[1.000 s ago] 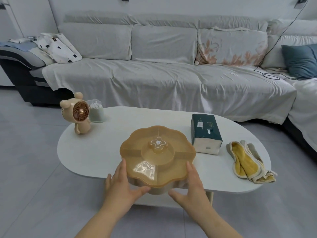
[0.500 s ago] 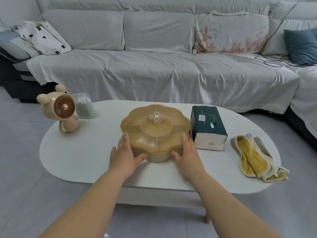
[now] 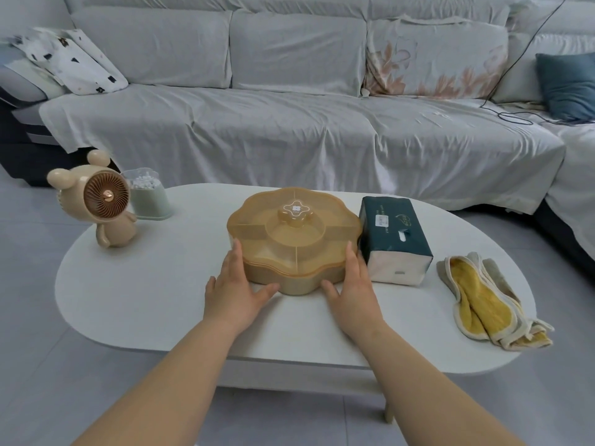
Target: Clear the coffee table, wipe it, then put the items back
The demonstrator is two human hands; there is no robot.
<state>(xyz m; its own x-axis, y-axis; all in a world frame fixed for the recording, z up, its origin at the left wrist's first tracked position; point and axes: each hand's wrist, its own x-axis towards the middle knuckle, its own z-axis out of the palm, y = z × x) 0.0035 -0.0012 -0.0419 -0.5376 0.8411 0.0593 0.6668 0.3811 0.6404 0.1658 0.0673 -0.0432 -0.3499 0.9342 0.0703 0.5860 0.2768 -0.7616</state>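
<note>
An amber flower-shaped snack box (image 3: 293, 233) with a lid knob rests on the white oval coffee table (image 3: 154, 291), near its middle. My left hand (image 3: 235, 291) presses its left side and my right hand (image 3: 352, 291) its right side, both holding it between them. A dark green tissue pack (image 3: 394, 238) stands right beside the box. A yellow and beige cloth (image 3: 483, 304) lies crumpled at the table's right end. At the left end stand a beige bear-shaped fan (image 3: 99, 201) and a pale green cotton swab cup (image 3: 148, 196).
A long grey sofa (image 3: 289, 123) runs behind the table, with a patterned cushion (image 3: 77, 62) at left, a teal cushion (image 3: 566, 85) at right and a black cable (image 3: 515, 115) on the seat. Grey tiled floor surrounds the table.
The snack box, held by both hands, has gone from the table's near edge to its middle and now sits flat beside the tissue pack. My arms have stretched forward.
</note>
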